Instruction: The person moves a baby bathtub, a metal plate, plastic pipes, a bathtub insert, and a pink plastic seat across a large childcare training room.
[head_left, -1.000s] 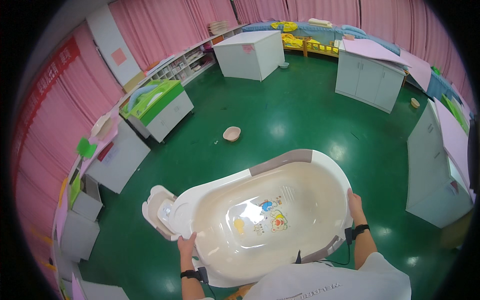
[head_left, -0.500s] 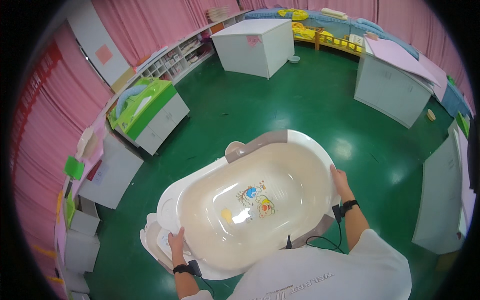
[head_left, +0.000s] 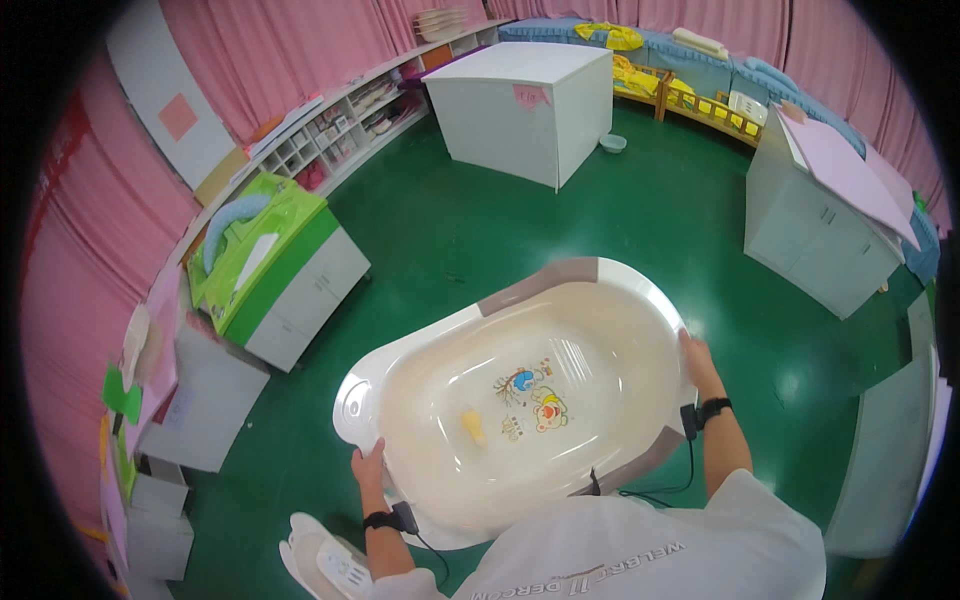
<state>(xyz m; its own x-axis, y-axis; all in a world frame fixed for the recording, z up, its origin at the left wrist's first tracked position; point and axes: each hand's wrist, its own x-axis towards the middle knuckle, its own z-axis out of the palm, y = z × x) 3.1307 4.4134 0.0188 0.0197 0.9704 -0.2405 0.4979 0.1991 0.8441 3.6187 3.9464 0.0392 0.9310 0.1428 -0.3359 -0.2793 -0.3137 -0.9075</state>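
Observation:
A large cream baby bathtub (head_left: 620,400) with grey side panels hangs in front of me, spanning both hands. Its inside carries cartoon prints, and a small yellow shape (head_left: 473,427) shows near the left part of the basin. My left hand (head_left: 369,468) is closed on the tub's left rim, its thumb over the edge. At the right end my right hand (head_left: 700,362) grips the rim, fingers partly hidden. Both wrists wear black bands. Below my left forearm, a smaller cream baby bath seat (head_left: 322,562) lies on the floor, cut off by my arm.
Ahead on the green floor (head_left: 430,230) stands a white cabinet (head_left: 510,120) with a small basin (head_left: 613,144) beside it. A green-topped unit (head_left: 275,280) is on the left. White cabinets with pink tops (head_left: 820,215) stand right. Shelves (head_left: 345,130) line the back left.
The tub and both hands have shifted slightly right in view, away from the bath seat, which now lies separate at the lower left. Cabinets ahead appear a bit closer.

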